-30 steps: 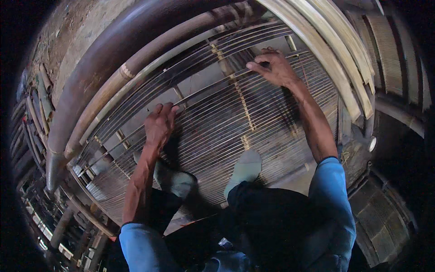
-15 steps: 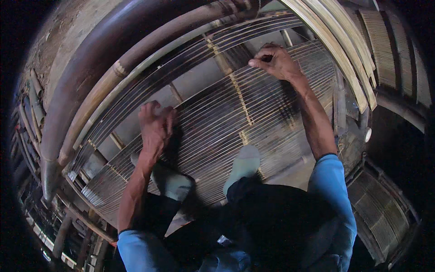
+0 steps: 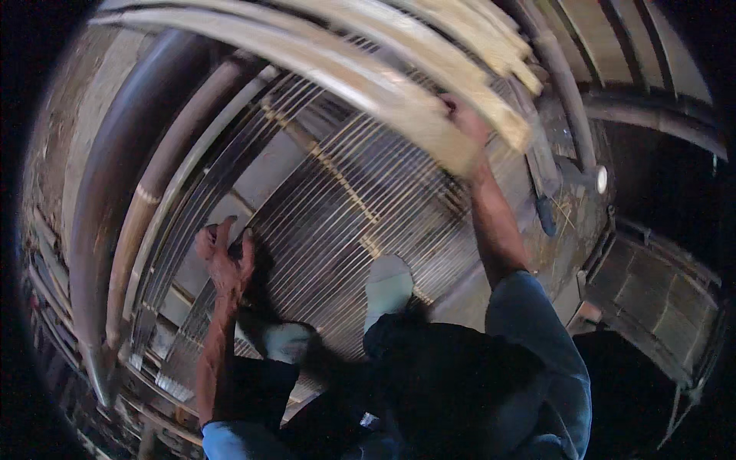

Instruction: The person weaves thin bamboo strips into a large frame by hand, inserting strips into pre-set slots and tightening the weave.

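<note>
A slatted mat [image 3: 303, 230] of thin, parallel bamboo splints, tied across by a lighter cord-bound strip [image 3: 333, 169], stretches before me. Over its left part hovers my left hand [image 3: 226, 253], fingers bent and apart, with nothing visible in them. At the upper right, my right hand [image 3: 471, 126] is among long pale bamboo strips [image 3: 337, 65]. One strip passes in front of its wrist and palm, and blur hides most of the fingers, so I cannot tell whether it grips a strip. My feet in pale socks [image 3: 389, 284] rest on the mat.
A thick dark bamboo pole [image 3: 115, 176] and a thinner pole [image 3: 157, 169] curve along the left side. Several poles lie beyond them. Stacked slatted panels stand at the upper right, and a framed woven panel [image 3: 659, 307] at the lower right.
The view has turned and shifted rightward. My right hand, formerly over the splints in a loose pinch, is now among the pale strips, which appear farther left. My left hand's fingers have spread.
</note>
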{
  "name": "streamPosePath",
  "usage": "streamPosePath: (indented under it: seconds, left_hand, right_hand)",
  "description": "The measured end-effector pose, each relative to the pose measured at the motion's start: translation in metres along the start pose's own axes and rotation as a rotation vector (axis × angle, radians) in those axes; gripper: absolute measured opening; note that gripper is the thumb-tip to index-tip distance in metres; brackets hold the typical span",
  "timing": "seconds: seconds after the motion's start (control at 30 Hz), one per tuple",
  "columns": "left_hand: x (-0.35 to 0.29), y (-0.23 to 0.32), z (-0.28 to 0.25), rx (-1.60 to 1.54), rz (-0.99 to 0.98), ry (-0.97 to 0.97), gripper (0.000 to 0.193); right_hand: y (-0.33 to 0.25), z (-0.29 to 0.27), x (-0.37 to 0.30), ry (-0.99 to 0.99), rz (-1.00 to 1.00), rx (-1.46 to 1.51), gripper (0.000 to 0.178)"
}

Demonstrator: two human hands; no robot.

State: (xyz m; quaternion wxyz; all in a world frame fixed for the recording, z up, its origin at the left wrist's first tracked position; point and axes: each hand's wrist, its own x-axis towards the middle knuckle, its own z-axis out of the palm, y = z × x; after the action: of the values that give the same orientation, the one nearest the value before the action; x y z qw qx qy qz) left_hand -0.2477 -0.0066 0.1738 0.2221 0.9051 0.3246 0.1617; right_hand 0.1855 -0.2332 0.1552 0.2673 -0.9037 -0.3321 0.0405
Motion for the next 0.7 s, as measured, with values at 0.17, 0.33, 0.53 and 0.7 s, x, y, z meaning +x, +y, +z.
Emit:
streamPosePath:
  seconds: [0.17, 0.33, 0.53, 0.7]
  left_hand:
    - [0.048, 0.077, 0.03, -0.1, 0.113, 0.006, 0.033]
    - [0.096, 0.194, 0.092, -0.755, -0.065, -0.281, 0.055]
    - [0.157, 0.244, 0.087, -1.382, -0.264, -0.682, 0.04]
    - [0.16, 0.161, 0.117, -1.561, -0.793, -0.54, 0.035]
  right_hand:
    - [0.003, 0.004, 0.005, 0.022, -0.011, -0.155, 0.028]
    - [-0.018, -0.034, -0.005, -0.112, -0.035, 0.376, 0.027]
    - [-0.092, -0.072, 0.024, -0.021, -0.478, 0.632, 0.018]
    - [-0.04, -0.098, 0.062, -0.204, -0.223, 0.508, 0.026]
